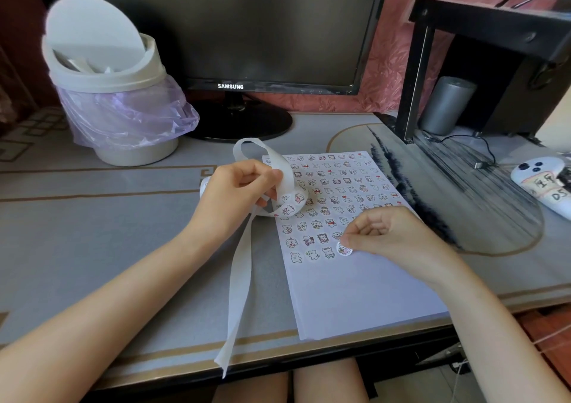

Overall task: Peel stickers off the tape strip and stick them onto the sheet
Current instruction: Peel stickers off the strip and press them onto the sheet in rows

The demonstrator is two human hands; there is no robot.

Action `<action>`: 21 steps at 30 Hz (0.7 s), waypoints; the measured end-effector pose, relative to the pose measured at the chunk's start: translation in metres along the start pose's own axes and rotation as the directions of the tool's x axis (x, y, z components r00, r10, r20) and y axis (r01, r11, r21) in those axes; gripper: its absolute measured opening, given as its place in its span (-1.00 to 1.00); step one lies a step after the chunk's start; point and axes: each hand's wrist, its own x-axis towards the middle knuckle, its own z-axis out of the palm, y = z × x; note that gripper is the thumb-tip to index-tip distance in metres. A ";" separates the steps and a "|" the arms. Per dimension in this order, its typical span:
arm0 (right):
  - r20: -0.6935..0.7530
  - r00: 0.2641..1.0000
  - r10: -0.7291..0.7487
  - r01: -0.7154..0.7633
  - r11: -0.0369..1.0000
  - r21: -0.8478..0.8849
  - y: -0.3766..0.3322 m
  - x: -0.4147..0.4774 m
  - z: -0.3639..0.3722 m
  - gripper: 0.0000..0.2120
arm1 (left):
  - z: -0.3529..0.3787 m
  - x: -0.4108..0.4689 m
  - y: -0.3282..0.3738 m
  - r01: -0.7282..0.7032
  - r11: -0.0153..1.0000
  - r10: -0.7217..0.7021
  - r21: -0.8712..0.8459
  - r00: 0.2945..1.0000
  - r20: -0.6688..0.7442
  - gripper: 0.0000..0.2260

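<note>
While the left hand (241, 192) grips the tape strip (241, 266) with curled fingers above the upper left part of the sheet (355, 294), the strip makes a loop over this hand and its long tail hangs past the tabletop (123, 232) edge. The right hand (386, 235), fingers curled, pinches a round sticker (344, 249) that touches the sheet at the end of the lowest row.

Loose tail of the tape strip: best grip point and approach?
Pinch the tape strip at its tail end, at the front edge of the desk, coming from the front. It lies flat elsewhere, and the tip there seems to overhang.
</note>
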 end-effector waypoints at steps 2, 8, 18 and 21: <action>-0.005 1.000 -0.010 0.010 1.000 -0.006 0.000 0.000 0.001 -0.93 | 0.000 0.000 0.000 0.001 1.000 -0.001 -0.002 1.000 0.001 -0.84; -0.017 1.000 -0.019 0.019 1.000 -0.021 0.002 0.001 0.001 -0.94 | 0.000 -0.001 0.001 -0.004 1.000 0.004 -0.001 1.000 0.005 -0.83; -0.072 0.995 -0.067 0.062 0.995 -0.075 0.003 -0.001 0.006 -0.94 | 0.000 0.000 0.001 -0.007 1.000 0.007 0.003 1.000 0.000 -0.84; -0.062 0.994 -0.092 0.087 0.993 -0.081 0.002 -0.004 0.007 -0.94 | 0.001 0.000 0.001 -0.002 1.000 0.002 -0.003 1.000 -0.003 -0.84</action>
